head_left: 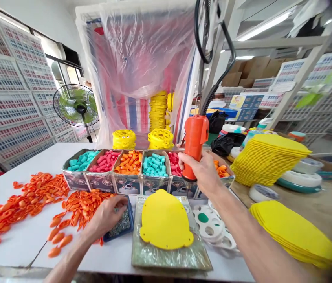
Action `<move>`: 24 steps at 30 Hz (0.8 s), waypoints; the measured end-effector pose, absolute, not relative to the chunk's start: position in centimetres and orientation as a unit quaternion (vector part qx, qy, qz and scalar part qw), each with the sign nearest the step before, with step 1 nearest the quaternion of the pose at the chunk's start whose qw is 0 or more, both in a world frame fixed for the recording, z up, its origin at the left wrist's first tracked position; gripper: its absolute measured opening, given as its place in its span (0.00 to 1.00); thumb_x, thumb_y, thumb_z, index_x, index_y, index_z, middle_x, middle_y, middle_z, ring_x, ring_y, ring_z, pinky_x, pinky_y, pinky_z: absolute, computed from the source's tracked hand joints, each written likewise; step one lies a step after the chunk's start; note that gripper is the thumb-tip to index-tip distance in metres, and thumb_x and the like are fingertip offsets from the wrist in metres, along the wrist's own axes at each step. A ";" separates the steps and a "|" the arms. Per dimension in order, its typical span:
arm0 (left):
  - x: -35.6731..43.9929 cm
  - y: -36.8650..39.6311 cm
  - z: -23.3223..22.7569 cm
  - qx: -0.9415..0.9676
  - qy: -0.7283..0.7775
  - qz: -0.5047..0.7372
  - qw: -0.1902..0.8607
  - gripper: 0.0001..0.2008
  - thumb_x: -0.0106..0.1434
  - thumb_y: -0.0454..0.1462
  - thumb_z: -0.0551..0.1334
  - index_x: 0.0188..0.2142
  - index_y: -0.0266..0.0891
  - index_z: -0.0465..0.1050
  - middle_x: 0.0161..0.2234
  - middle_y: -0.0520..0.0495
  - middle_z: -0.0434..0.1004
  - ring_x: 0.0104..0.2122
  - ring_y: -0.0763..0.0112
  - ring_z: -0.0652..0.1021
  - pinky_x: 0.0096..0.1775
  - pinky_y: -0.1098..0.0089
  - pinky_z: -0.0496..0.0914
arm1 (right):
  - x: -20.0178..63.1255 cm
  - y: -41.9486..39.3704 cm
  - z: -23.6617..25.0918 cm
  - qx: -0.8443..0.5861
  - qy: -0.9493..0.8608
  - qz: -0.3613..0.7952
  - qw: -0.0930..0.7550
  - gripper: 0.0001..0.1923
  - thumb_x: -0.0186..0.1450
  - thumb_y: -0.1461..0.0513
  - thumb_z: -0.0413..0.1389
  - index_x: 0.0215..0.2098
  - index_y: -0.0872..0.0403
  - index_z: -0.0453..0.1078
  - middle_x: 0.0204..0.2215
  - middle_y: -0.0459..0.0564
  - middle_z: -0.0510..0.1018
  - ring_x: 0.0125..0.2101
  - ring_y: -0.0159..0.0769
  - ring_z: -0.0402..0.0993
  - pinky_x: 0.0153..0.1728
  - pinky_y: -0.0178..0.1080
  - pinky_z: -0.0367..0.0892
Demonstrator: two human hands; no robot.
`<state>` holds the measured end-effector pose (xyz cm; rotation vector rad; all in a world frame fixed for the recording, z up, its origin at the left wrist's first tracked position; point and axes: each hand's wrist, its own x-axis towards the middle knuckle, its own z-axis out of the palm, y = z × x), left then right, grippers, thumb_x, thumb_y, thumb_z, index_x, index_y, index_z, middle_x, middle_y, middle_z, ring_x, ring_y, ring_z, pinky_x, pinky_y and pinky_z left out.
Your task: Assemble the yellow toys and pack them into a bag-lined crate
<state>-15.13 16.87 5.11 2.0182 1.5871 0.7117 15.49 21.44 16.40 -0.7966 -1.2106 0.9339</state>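
White counter (pixel 21 239) spanning the foreground, backed by a clear plastic sheet (pixel 142 51) hung over stacked goods and, at far left, a wall of stacked crates (pixel 9 94) with a standing fan (pixel 76 105) in front of it. On the right of the counter, two stacks of yellow dome-shaped panels: a tall stack (pixel 267 159) farther back and a lower stack (pixel 295 232) nearer the viewer. On the left, a loose scatter of orange plastic pieces (pixel 27 202) spread across the surface. Along the back, a row of open cardboard boxes (pixel 130 181) holding teal, pink and orange small parts in separate compartments; behind it, two yellow round parts (pixel 142 138).

At centre front, a flat work mat (pixel 166 255) carrying a single yellow panel (pixel 165 222), lying flat. Just right of the mat, white ring-shaped parts (pixel 213 228) lie partly overlapped.

Right hand (pixel 202 173) clamped around the grip of an orange power screwdriver (pixel 194 143), held upright above the row of boxes and behind the single panel, its tip pointing downward; a black cable (pixel 215 51) rises from its top toward the overhead frame. Left hand (pixel 107 214) resting palm-down with fingers curled into a small blue tray of screws (pixel 123 224), just left of the mat; whether the fingers pinch a screw cannot be told.
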 end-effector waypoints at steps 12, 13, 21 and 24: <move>-14.1 16.4 3.2 0.808 0.571 0.061 0.133 0.11 0.61 0.28 0.56 0.30 0.41 0.76 0.38 0.39 0.82 0.44 0.50 0.80 0.42 0.61 0.68 | 14.6 21.1 15.7 -0.346 -0.538 0.428 0.638 0.20 0.56 0.52 0.70 0.40 0.54 0.73 0.23 0.43 0.74 0.21 0.31 0.67 0.22 0.35 0.65; -14.2 16.4 3.2 0.809 0.570 0.063 0.131 0.11 0.62 0.29 0.56 0.30 0.40 0.76 0.38 0.39 0.82 0.43 0.51 0.80 0.41 0.62 0.68 | 14.7 21.1 15.7 -0.345 -0.539 0.427 0.639 0.20 0.56 0.52 0.70 0.40 0.54 0.73 0.23 0.43 0.74 0.21 0.31 0.67 0.22 0.35 0.65; -15.3 16.3 3.6 0.791 0.573 0.144 0.161 0.10 0.65 0.33 0.56 0.35 0.41 0.77 0.36 0.44 0.81 0.37 0.60 0.80 0.38 0.66 0.68 | 14.6 20.9 15.6 -0.345 -0.535 0.434 0.638 0.20 0.58 0.52 0.68 0.43 0.53 0.73 0.22 0.41 0.73 0.22 0.31 0.67 0.24 0.35 0.66; -15.1 16.3 3.9 0.778 0.568 0.194 0.186 0.08 0.65 0.35 0.58 0.37 0.41 0.77 0.34 0.46 0.82 0.35 0.62 0.79 0.38 0.67 0.69 | 14.4 20.9 15.4 -0.356 -0.544 0.419 0.634 0.19 0.59 0.52 0.67 0.42 0.54 0.74 0.22 0.42 0.73 0.22 0.31 0.67 0.26 0.36 0.66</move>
